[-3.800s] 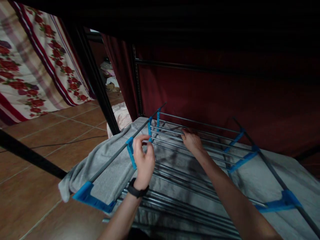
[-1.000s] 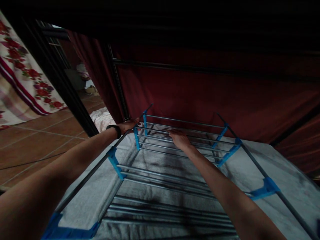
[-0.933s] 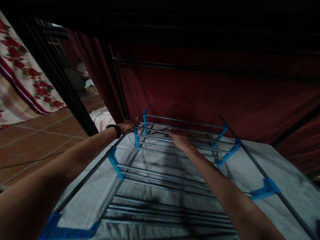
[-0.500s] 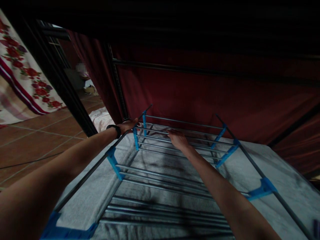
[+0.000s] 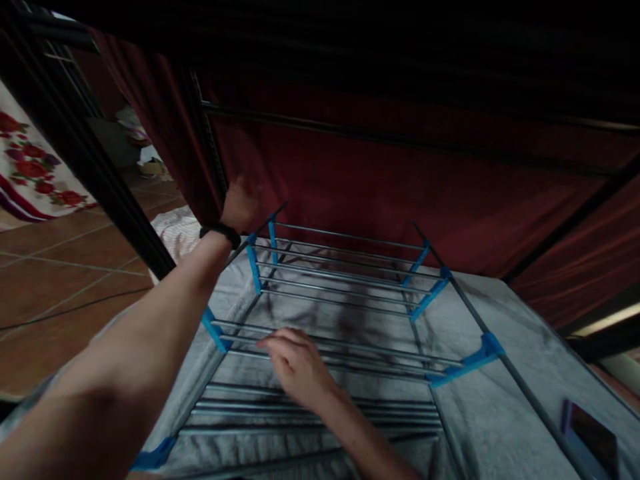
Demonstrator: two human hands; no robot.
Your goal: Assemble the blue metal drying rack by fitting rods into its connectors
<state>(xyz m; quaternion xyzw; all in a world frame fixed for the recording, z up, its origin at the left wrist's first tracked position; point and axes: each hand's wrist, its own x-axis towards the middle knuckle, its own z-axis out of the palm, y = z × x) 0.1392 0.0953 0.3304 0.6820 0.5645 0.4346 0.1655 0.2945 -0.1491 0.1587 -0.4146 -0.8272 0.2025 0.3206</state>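
A rack point(image 5: 335, 291) of thin metal tubes with blue plastic brackets point(image 5: 429, 293) lies on a grey blanket point(image 5: 500, 320). My left hand point(image 5: 243, 203), with a black band at the wrist, is raised by the rack's far left end, in front of the dark red curtain. It is smeared by motion and its fingers cannot be made out. Over the middle tubes point(image 5: 360, 348) is my right hand point(image 5: 295, 363), its fingers curled and pressed together. Its fingertips are at a tube near the left bracket point(image 5: 216, 330); whether they grip it is hidden. Several loose-looking tubes point(image 5: 390, 405) lie closer to me.
A dark red curtain point(image 5: 350, 180) hangs behind the rack on a black metal frame point(image 5: 90, 153). A phone-like dark slab point(image 5: 593, 437) lies at the right. Brown floor tiles point(image 5: 75, 260) with a black cable show at the left, beside a floral cloth point(image 5: 37, 167).
My left hand has come off the rack's far left corner and risen. My right hand has drawn back from the far tubes to the middle ones. The view has shifted right.
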